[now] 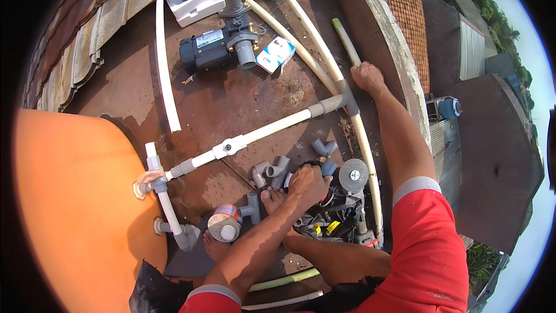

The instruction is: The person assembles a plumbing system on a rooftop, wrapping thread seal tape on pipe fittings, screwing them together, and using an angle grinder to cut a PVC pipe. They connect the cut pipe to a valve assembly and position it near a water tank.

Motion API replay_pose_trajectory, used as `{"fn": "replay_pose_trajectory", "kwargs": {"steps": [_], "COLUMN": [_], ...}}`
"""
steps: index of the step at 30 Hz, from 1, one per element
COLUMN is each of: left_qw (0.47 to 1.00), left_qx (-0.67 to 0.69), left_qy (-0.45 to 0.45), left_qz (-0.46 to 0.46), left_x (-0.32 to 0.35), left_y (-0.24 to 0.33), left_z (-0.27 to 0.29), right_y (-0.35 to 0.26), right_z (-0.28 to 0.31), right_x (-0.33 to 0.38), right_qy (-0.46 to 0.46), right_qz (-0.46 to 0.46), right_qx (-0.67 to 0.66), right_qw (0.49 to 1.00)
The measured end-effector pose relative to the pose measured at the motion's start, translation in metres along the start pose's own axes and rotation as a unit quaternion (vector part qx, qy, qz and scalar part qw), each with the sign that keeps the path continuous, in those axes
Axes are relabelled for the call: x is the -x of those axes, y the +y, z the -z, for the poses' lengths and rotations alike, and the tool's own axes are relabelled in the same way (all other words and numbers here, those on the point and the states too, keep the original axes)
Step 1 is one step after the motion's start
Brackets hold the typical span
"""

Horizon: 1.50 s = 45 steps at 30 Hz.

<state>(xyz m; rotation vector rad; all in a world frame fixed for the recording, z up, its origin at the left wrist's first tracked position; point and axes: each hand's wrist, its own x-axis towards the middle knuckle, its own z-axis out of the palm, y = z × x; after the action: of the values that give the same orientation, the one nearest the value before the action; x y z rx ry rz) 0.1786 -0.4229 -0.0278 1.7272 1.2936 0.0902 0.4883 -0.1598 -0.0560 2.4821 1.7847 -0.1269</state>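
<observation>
"Beside the low wall (pixel 399 52), what was the right hand (pixel 368 77) doing?"

"It was clamped around a slim pipe (pixel 346 42), whose greenish tip pointed away from the person."

"And the left hand (pixel 308 185)?"

"Its fingers were curled, just beside some grey fittings (pixel 279 168); I couldn't tell whether it gripped anything. A round grey disc (pixel 354 175) sat to its right, and a dark motor pump (pixel 211 47) lay farther off, near a small box (pixel 275 55)."
</observation>
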Motion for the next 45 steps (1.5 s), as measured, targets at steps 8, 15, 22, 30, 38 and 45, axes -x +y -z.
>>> {"fn": "replay_pose_trajectory", "kwargs": {"steps": [8,15,22,30,38,45], "left_qw": [0.85,0.657,0.876,0.965,0.956,0.853], "left_qx": [0.512,0.75,0.444,-0.107,0.072,0.365], "left_qy": [0.043,0.05,-0.023,-0.138,-0.244,-0.369], "left_qz": [-0.114,-0.05,-0.185,-0.196,-0.145,-0.06], "left_x": [-0.017,-0.027,0.041,-0.007,0.068,0.088], "left_y": [0.068,0.09,0.146,0.131,0.183,0.182], "left_z": [0.097,0.143,-0.035,-0.037,-0.054,-0.04], "right_y": [-0.006,0.01,0.025,0.04,0.047,0.018], "right_z": [0.127,0.147,0.159,0.135,0.139,0.121], "right_x": [0.223,0.434,0.522,0.608,0.63,0.605], "right_qy": [-0.292,-0.339,-0.195,-0.138,-0.111,-0.011], "right_qz": [0.034,0.05,-0.166,-0.179,-0.214,-0.244], "right_qx": [-0.61,-0.679,-0.591,-0.399,-0.464,-0.481], "right_qw": [0.735,0.649,0.765,0.889,0.852,0.842]}}
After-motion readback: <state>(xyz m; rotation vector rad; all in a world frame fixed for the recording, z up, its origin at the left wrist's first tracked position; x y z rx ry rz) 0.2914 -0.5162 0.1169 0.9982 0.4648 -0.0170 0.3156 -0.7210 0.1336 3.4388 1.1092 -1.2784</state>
